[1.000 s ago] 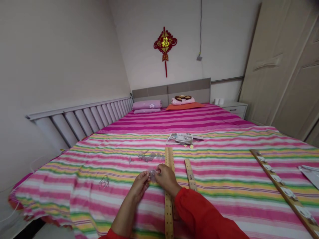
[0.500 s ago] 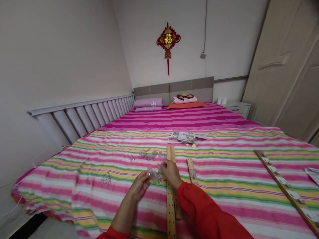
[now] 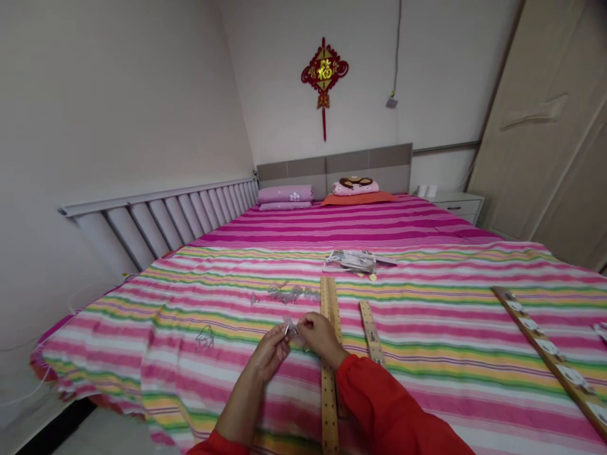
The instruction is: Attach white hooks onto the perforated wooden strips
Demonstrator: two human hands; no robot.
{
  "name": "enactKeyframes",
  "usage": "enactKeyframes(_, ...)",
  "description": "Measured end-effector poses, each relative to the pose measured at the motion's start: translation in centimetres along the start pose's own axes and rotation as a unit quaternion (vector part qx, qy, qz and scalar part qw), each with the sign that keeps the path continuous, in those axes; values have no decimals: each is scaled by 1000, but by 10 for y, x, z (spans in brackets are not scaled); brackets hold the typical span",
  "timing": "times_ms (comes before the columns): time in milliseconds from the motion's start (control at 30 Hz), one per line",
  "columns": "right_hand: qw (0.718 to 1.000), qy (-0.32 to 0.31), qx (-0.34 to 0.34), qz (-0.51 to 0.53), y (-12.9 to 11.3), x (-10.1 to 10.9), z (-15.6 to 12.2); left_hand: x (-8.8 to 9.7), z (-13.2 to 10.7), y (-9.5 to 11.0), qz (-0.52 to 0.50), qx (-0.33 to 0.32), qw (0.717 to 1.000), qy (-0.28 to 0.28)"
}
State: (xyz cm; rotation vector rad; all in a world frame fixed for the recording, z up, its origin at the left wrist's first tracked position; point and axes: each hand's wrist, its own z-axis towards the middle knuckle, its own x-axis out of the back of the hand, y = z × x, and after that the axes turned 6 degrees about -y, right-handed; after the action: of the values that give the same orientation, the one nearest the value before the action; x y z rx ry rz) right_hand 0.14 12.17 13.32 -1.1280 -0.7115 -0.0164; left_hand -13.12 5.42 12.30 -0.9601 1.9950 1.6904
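Note:
Low over the bed, my left hand pinches a small clear plastic bag with something shiny and metallic at its edge. From the other side my right hand closes its thumb and fingers at the bag's right edge. What the bag contains is too small to make out. Below my right wrist run long wooden strips with rows of holes, partly covered by the arm. Just beyond my hands lie several more small clear bags. To the right is a shorter wooden strip with small metal pieces on it.
A striped sheet covers the bed. Thin tangled wire or string lies to the left. Farther back is a flat plastic package. At the right stretches a long board with round white pieces. A radiator lines the left wall.
My right hand has moved slightly down and nearer to my left hand at the bag. The whole view has shifted a little.

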Motion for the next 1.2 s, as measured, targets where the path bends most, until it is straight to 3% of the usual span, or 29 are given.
enactKeyframes(167, 999, -7, -17, -33, 5, 1, 0, 2, 0, 5, -38, -32, 998, 49)
enactKeyframes(300, 997, -8, 1, -81, 1, 8, -3, -7, -4, 8, -18, -50, 995, 80)
enactKeyframes(467, 995, 35, 36, -88, -19, 24, -7, -22, -12, 11, 150, -130, 973, 115)
enactKeyframes(633, 985, 49, 161, -48, -33, 42, -23, -42, -16, 13, 293, -174, 931, 131)
enactKeyframes(800, 988, 48, 142, -26, -26, 57, -36, -71, -19, 12, 383, -195, 899, 87)
enactKeyframes(900, 992, 38, 121, 4, -17, 71, -40, -85, -22, 14, 465, -166, 868, 48)
enactKeyframes(1000, 991, 32, 132, 3, -11, 86, -46, -97, -23, 14, 522, -92, 848, 8)
enactKeyframes(1200, 984, 44, 173, -26, -6, 104, -66, -121, -16, 9, 492, 1, 868, -60)
